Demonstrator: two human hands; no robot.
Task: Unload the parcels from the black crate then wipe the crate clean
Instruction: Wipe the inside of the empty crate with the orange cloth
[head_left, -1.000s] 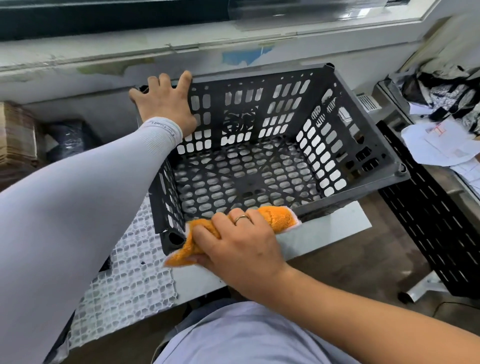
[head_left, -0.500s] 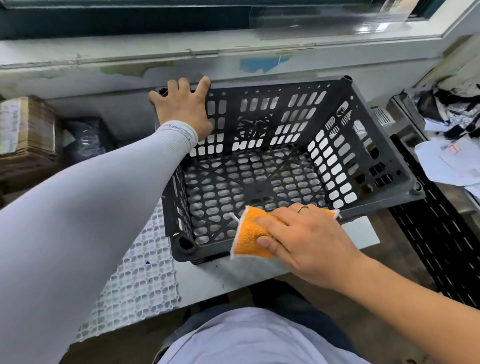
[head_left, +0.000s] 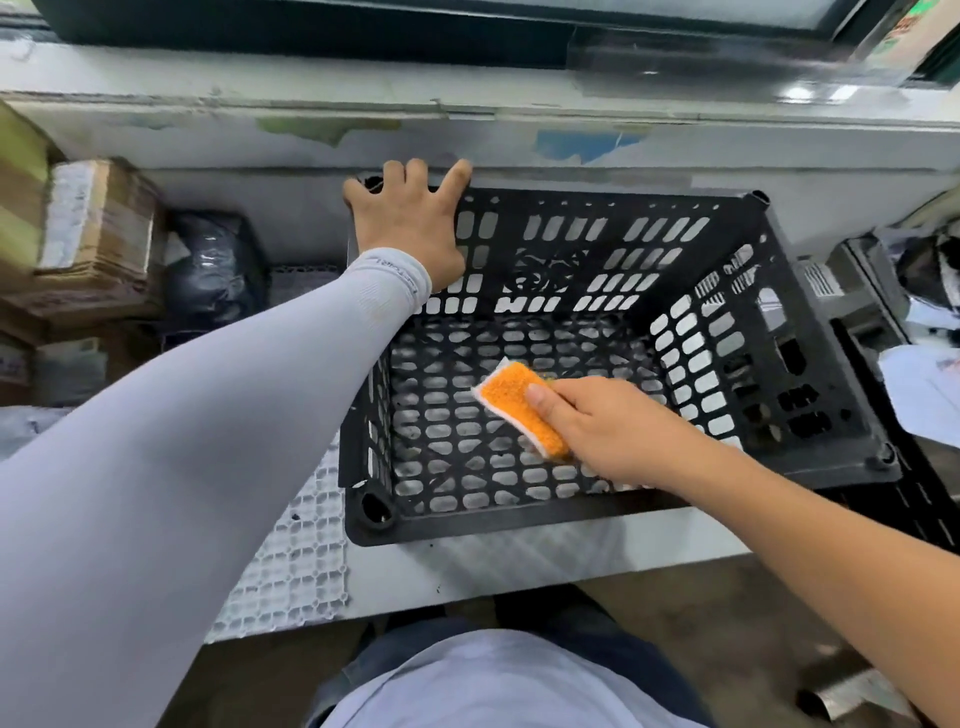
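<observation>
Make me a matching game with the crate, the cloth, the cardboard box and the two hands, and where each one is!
Things:
1. black crate
2. orange cloth
3. cardboard box
4. left hand

Places:
A. on the crate's far left corner
B. down inside the crate, held by the right hand
C. on the white table, below the window ledge
D. off to the left, beside a dark wrapped parcel

Pairs: 1-C, 2-B, 3-D, 4-A
</observation>
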